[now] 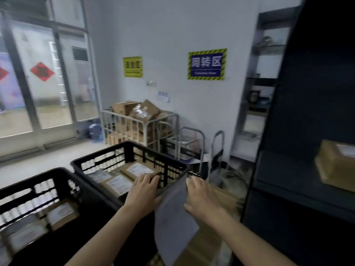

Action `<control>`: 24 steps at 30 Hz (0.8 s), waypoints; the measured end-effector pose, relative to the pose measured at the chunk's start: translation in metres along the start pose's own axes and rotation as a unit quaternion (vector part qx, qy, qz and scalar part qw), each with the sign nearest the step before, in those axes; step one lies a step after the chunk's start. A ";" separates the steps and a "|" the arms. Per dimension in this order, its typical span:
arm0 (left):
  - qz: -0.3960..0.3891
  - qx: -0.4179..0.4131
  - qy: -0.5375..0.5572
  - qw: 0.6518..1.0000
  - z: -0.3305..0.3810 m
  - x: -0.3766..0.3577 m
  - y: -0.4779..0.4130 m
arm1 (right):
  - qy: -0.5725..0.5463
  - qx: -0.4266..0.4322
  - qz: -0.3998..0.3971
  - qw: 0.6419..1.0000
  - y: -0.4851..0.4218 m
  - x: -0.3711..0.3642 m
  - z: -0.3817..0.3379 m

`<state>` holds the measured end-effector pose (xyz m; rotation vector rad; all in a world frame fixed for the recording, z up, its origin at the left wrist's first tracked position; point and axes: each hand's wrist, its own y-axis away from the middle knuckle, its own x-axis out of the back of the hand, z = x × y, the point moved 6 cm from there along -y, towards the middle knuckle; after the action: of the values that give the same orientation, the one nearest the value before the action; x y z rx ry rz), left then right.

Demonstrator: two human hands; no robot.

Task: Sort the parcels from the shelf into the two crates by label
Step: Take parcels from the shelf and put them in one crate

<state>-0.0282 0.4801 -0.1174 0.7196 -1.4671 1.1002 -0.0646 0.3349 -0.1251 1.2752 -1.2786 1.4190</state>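
Though thin, flat smooth grey parcel (172,217)

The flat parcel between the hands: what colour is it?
Plain grey parcel; the head view shows it.

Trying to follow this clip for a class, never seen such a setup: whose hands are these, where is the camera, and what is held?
No machine here: a person wears a camera on the head, looking down at their own bare hands. The left hand and right hand hold a flat grey parcel by its edges, at the rim of the farther black crate. That crate and the nearer crate both hold labelled parcels. At right, a dark shelf carries a cardboard box.
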 end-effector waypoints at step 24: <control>0.022 -0.214 0.062 0.975 0.435 -0.001 -0.037 | 0.029 -0.265 0.051 0.963 0.284 0.102 0.367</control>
<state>-0.1701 0.0677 -0.0899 0.3100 -1.5481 0.8041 -0.3006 -0.0751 -0.0799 0.8090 -1.5668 1.0666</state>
